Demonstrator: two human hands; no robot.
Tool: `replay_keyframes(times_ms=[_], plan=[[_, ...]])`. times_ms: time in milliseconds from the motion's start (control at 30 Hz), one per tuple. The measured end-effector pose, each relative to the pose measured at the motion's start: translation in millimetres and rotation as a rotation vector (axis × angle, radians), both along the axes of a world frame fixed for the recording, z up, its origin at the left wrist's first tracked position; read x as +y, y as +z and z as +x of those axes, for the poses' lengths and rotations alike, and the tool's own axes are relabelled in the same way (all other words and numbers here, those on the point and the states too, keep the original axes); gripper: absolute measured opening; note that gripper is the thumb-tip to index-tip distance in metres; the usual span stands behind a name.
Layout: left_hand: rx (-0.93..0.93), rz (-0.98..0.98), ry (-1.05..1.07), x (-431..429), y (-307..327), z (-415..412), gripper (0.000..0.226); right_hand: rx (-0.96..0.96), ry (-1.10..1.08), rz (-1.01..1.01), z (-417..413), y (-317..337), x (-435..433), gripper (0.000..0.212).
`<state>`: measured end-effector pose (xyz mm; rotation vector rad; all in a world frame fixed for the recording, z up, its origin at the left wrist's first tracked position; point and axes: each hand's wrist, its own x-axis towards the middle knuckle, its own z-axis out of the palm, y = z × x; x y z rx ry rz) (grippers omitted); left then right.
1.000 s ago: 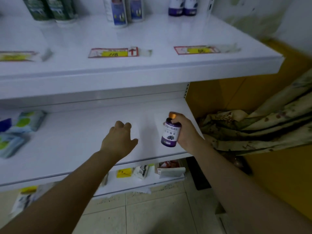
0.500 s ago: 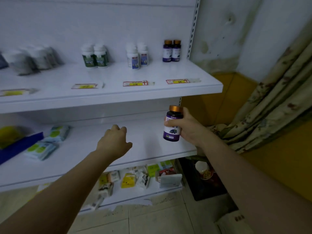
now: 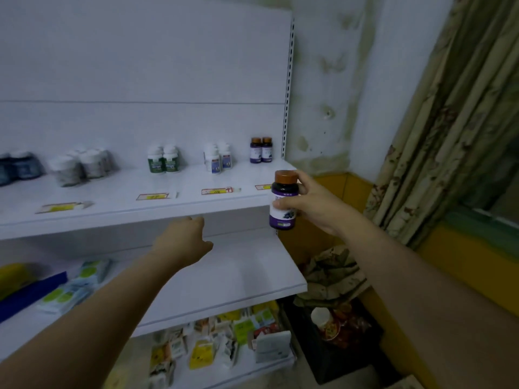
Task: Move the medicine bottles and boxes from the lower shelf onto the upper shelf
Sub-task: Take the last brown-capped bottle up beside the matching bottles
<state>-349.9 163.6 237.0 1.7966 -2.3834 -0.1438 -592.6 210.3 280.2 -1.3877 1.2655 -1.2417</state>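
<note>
My right hand (image 3: 314,203) grips a dark purple medicine bottle (image 3: 283,200) with an orange cap, held upright in the air at the front right corner of the upper shelf (image 3: 157,211). Two matching purple bottles (image 3: 261,150) stand at the back right of that shelf, beside white bottles with blue labels (image 3: 217,158) and white bottles with green labels (image 3: 163,160). My left hand (image 3: 182,242) hovers over the lower shelf (image 3: 238,276), fingers loosely curled, holding nothing.
Blurred grey and dark bottles (image 3: 75,167) stand at the upper shelf's left. Flat green-and-white packets (image 3: 70,287) and a blue item lie on the lower shelf's left. Small boxes (image 3: 219,341) crowd the bottom shelf. A patterned curtain (image 3: 449,122) hangs at the right, above a dark bin (image 3: 334,332).
My right hand has lifted the purple bottle from the lower shelf's level up to the upper shelf's front edge. The view has tilted upward. My left hand has stayed over the lower shelf.
</note>
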Motion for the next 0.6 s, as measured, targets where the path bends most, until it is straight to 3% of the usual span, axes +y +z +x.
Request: replay_keyframes(times_ms=[600], plan=[[0.022,-0.025,0.012,-93,50,-88,0.038,0.208,-0.117,-0.034,-71,33,-103,0.051]])
